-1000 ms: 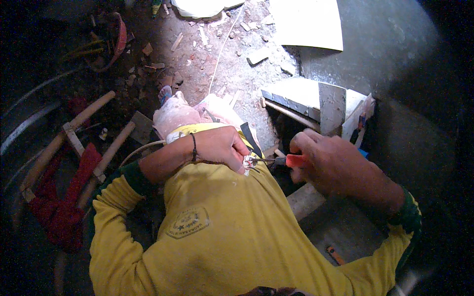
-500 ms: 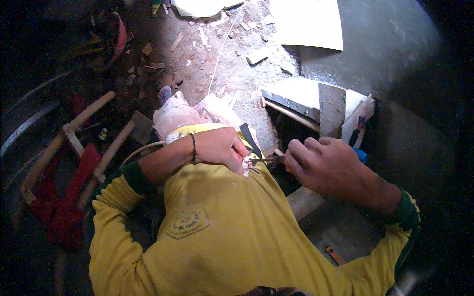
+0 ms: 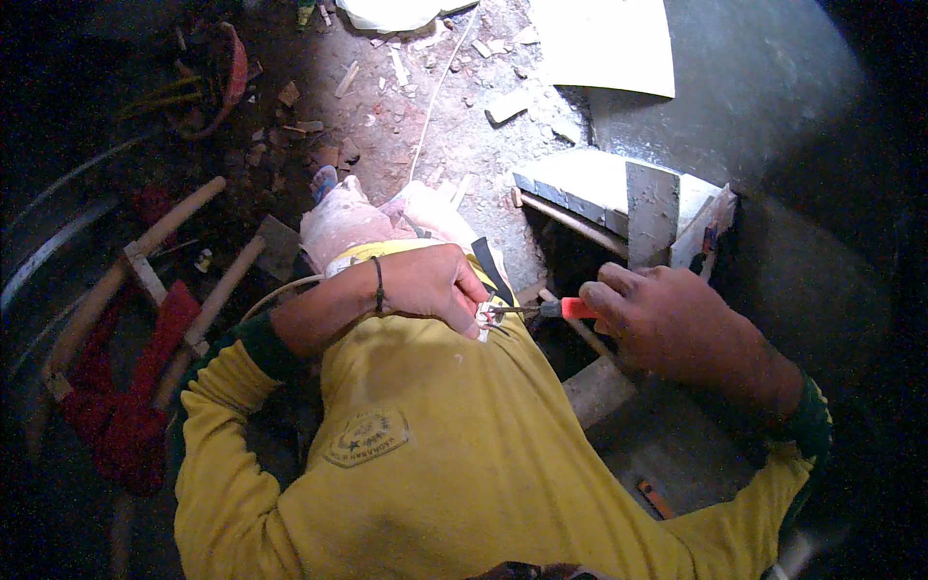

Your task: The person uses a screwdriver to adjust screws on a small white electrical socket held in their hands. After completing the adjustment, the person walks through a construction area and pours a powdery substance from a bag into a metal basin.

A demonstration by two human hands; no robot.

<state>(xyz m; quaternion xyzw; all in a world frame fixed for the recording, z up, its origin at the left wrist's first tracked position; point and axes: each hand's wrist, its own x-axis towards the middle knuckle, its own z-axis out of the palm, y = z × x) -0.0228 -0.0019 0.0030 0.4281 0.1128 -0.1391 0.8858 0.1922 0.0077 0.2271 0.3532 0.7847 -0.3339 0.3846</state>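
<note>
In my lap, my left hand (image 3: 440, 290) is closed around a small white fitting (image 3: 484, 317) with thin dark ends sticking out; most of it is hidden by the fingers. My right hand (image 3: 667, 324) grips the rear of a screwdriver (image 3: 578, 307) with a red and grey handle. The screwdriver lies almost level, and its shaft runs left to the fitting. Whether the tip sits in a screw is too small to tell. A black strip and yellow cloth lie just beyond my left hand.
Wooden bars with red cloth (image 3: 130, 411) stand at the left. To the right is a white-topped wooden piece (image 3: 590, 188) with an upright slat (image 3: 653, 213). Wood scraps (image 3: 507, 106) and a thin white cable (image 3: 432, 111) lie on the floor. An orange tool (image 3: 655, 500) rests at lower right.
My right hand has slid back to the right along the screwdriver, baring its red handle, and its fingers have shifted. My left hand and the fitting have hardly moved.
</note>
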